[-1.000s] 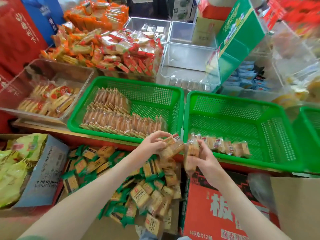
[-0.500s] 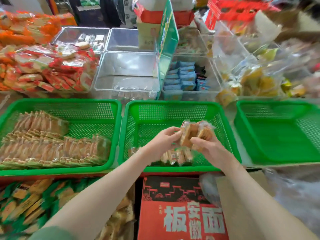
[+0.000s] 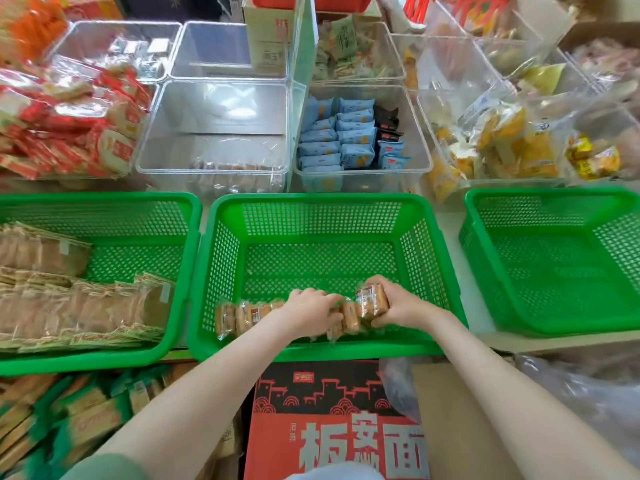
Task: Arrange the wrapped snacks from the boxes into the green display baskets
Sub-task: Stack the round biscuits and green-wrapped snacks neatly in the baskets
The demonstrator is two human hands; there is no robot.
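1. And down they go! Half a second ago both hands were held up over the middle basket [image 3: 311, 202] with the bundle between them. Now they have dropped to its near floor, by the near wall.
2. Starting far left: the left basket [image 3: 104, 199] already carries its tidy rows of packets [image 3: 86, 306], and nothing there has shifted.
3. Below it on the near left, the open box of green-wrapped snacks [image 3: 86, 417] waits as the supply.
4. Into the middle basket: a short row of snacks [image 3: 242, 315] stands on edge along the near wall, running from the left corner towards the hands.
5. The left hand [image 3: 311, 308] sits knuckles up, fingers curled down onto the left end of the handful of snacks [image 3: 372, 301].
6. That handful is touching down just beside the right end of the row, still on edge.
7. The right hand [image 3: 398, 304] clamps the other end, with its fingers [image 3: 379, 284] wrapped over the top and the thumb hidden.
8. Far right, the right basket [image 3: 554, 195] shows only bare mesh.
9. My read: this placement extends the first row. The middle basket has most of its floor yet to fill, so the job looks early.
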